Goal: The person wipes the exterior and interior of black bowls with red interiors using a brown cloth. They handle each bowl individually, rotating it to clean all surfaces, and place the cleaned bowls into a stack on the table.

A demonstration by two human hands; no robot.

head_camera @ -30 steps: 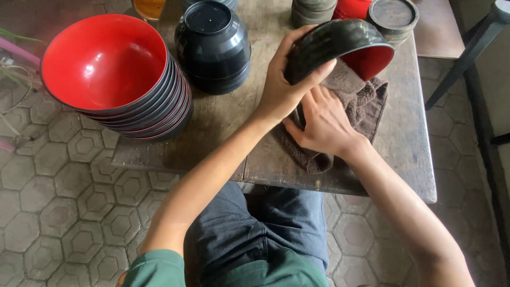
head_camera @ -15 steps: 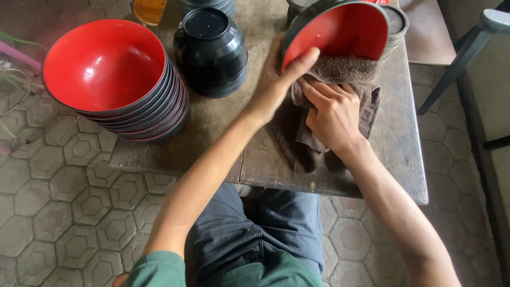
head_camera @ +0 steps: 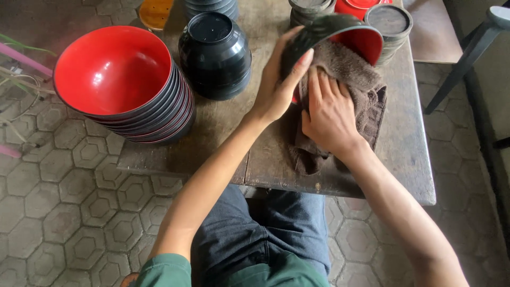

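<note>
- Head view, taking the wooden table (head_camera: 223, 127) as the landmark: at its left end stands a stack of bowls (head_camera: 125, 85), black outside and red inside, mouths up.
- Toward the table's far middle, a second stack of black bowls (head_camera: 215, 53) sits mouths down; an orange object (head_camera: 155, 11) lies at the far edge beside it, too cropped to identify.
- The left hand (head_camera: 279, 87) is clasped around the black outer wall of the tilted bowl (head_camera: 345, 37), which is held just above the table's right half, its red inside facing the person.
- The right hand (head_camera: 329, 114) lies flat, fingers spread, pressing a brown cloth (head_camera: 350, 79) against the bowl's rim and the tabletop; it presses rather than closes on the cloth.
- At the table's far right stand round dark lids (head_camera: 390, 21) in small stacks.
- Judging by the two stacks, many bowls appear handled already; which stack is wiped and which waits I cannot tell.
- No packages, labels or signs show anywhere on or around the table.
</note>
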